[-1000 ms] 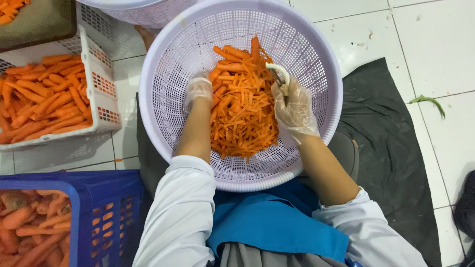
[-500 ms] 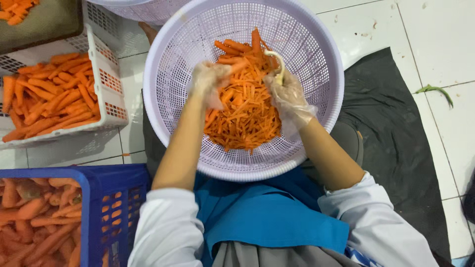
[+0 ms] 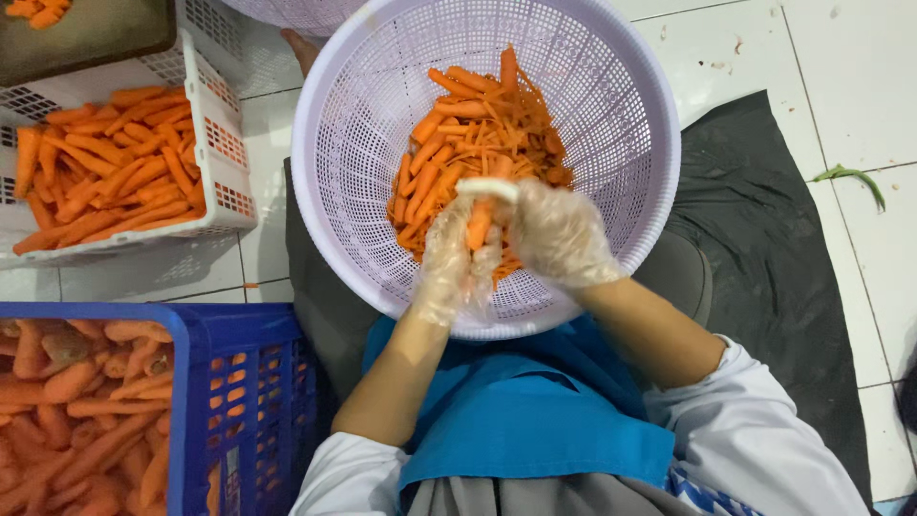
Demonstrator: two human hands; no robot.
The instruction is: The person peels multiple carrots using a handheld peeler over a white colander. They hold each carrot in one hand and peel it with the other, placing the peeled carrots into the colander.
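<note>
Above the round, perforated lilac plastic basket (image 3: 611,105), the gloved left hand (image 3: 457,263) grips a smooth orange carrot (image 3: 478,225); the gloved right hand (image 3: 559,234) closes around a white peeler (image 3: 487,188) touching it.

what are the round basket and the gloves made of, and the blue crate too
Round basket: looks like moulded plastic, pale lilac, matte, with a regular grid of small holes.
Gloves on the left hand and right hand: seem thin clear plastic film, crinkled and loose, skin showing through.
Blue crate: probably rigid plastic, with slotted walls and a thick rim.
</note>
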